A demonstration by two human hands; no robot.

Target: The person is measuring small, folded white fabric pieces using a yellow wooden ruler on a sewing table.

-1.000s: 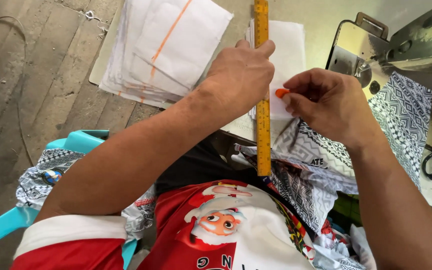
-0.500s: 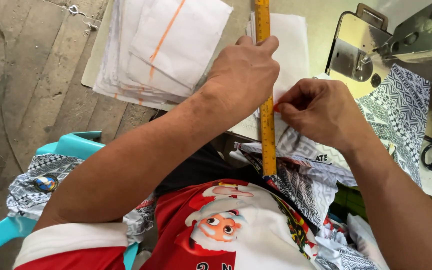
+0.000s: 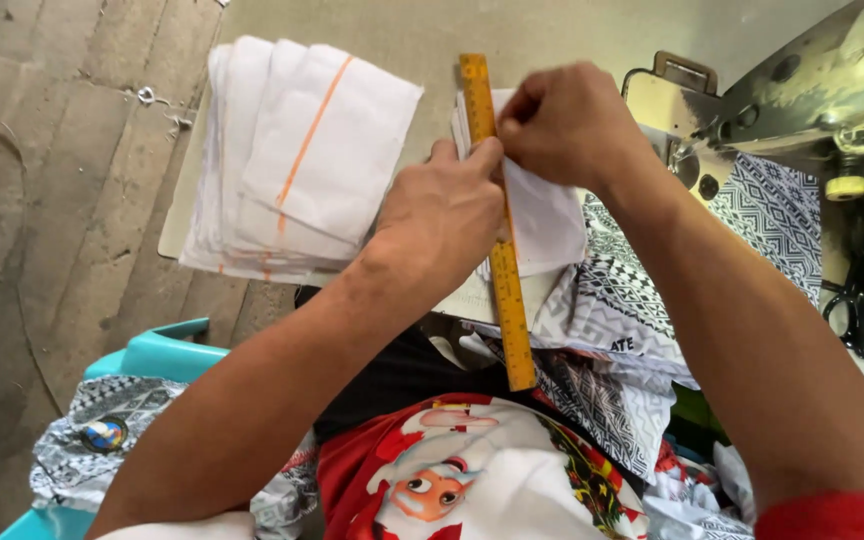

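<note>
The left hand [image 3: 447,215] presses flat on a long yellow wooden ruler [image 3: 500,250], pinning it to a white fabric piece [image 3: 547,215] at frame centre. The right hand [image 3: 567,125], grip pinched shut against the ruler's edge near its top (what it pinches is hidden), works on that piece. To the upper left on the tabletop [image 3: 432,40] lies 1 stack of white pieces with orange lines [image 3: 297,170], seemingly already marked; this piece looks unfinished.
</note>
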